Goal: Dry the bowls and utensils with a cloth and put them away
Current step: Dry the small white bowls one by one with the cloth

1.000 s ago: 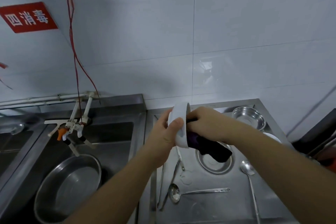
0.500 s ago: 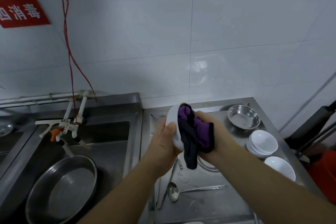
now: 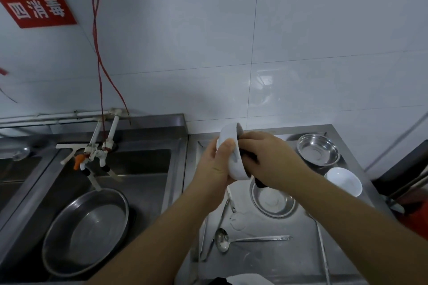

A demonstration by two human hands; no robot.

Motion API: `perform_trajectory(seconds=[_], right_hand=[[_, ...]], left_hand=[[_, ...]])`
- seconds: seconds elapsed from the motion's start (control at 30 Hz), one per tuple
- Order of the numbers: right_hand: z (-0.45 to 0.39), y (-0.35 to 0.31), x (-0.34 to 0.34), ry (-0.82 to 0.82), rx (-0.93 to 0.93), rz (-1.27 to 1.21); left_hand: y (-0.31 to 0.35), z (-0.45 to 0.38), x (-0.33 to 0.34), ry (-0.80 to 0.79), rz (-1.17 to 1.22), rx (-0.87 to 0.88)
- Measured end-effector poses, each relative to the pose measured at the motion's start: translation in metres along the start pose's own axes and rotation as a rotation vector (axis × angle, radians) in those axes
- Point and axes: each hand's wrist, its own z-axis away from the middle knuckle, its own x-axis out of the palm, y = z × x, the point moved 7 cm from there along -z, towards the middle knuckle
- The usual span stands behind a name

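Note:
My left hand grips a white bowl held on edge above the steel counter, thumb over its rim. My right hand presses a dark purple cloth into the bowl's inside; only small bits of the cloth show under my fingers. On the counter lie a steel spoon, other utensils partly hidden by my left arm, a long-handled spoon, a steel bowl below my right hand, another steel bowl at the back right and a white bowl.
A deep sink lies to the left with a large steel basin in it and a white tap above. Red cords hang down the tiled wall. Dark objects stand past the counter's right edge.
My right hand turned so the purple cloth, spread over the bowl half a second ago, is now tucked inside it under my fingers. The bowl stayed at the same height.

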Motion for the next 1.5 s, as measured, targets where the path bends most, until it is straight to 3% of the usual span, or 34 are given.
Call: perform_trajectory(seconds=[0.13,0.2,0.3,0.47,0.53,0.63,0.73,0.83,1.0,1.1,1.17,1.23,1.37,1.5], right_hand=[[0.001,0.014,0.005,-0.115,0.293,-0.319],[0.008,0.019,0.009,-0.130,0.420,-0.598],[0.025,0.020,0.022,-0.101,0.634,-1.167],[0.036,0.021,0.046,0.077,0.826,-1.673],[0.036,0.022,0.051,0.193,0.880,-1.690],[0.039,0.027,0.053,0.288,0.931,-1.515],[0.042,0.026,0.057,0.170,0.986,-1.692],[0.040,0.022,0.053,0.046,0.908,-1.782],[0.045,0.025,0.055,0.125,0.878,-1.810],[0.043,0.032,0.055,0.212,0.835,-1.844],[0.043,0.038,0.055,0.281,0.800,-1.852],[0.044,0.042,0.054,0.324,0.776,-1.861],[0.043,0.045,0.056,0.364,0.749,-1.901],[0.040,0.046,0.062,0.348,0.734,-1.918]], left_hand=[[0.004,-0.004,-0.003,-0.019,-0.082,0.035],[0.002,-0.004,-0.003,-0.053,-0.133,0.052],[0.000,0.000,-0.002,-0.091,-0.148,0.080],[-0.013,0.007,0.002,-0.117,-0.072,0.117],[-0.019,0.008,0.004,-0.065,-0.104,0.130],[-0.022,0.007,0.002,-0.044,-0.266,0.139],[-0.016,0.007,-0.004,-0.088,-0.479,0.162],[-0.012,0.004,-0.005,-0.130,-0.664,0.159],[-0.003,-0.001,-0.002,-0.154,-0.809,0.184],[-0.009,-0.004,-0.012,-0.024,-0.506,0.058],[-0.029,-0.003,-0.025,0.078,-0.175,-0.213],[-0.047,0.006,-0.026,0.004,-0.045,-0.402],[-0.048,0.007,-0.024,0.010,0.310,-0.399],[-0.036,-0.002,-0.021,0.051,0.452,-0.291]])
